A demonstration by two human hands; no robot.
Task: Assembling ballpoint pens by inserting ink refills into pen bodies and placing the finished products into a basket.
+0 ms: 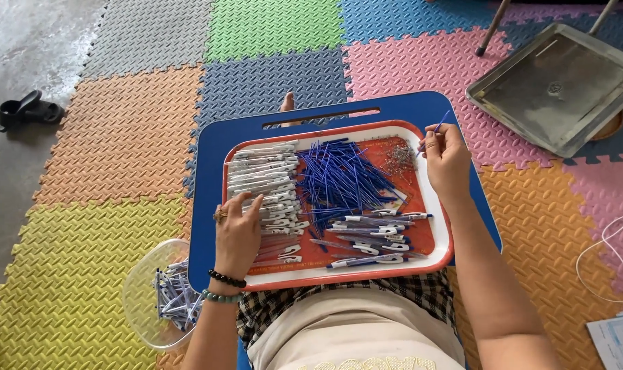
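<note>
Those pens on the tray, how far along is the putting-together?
Done: a clear bowl beside the lap desk holds finished-looking pens, and a few more lie at the tray's near edge. In hand: the right hand pinches one blue refill; the left hand rests on the white barrels. Left: a big pile of refills, many barrels, small springs.
</note>
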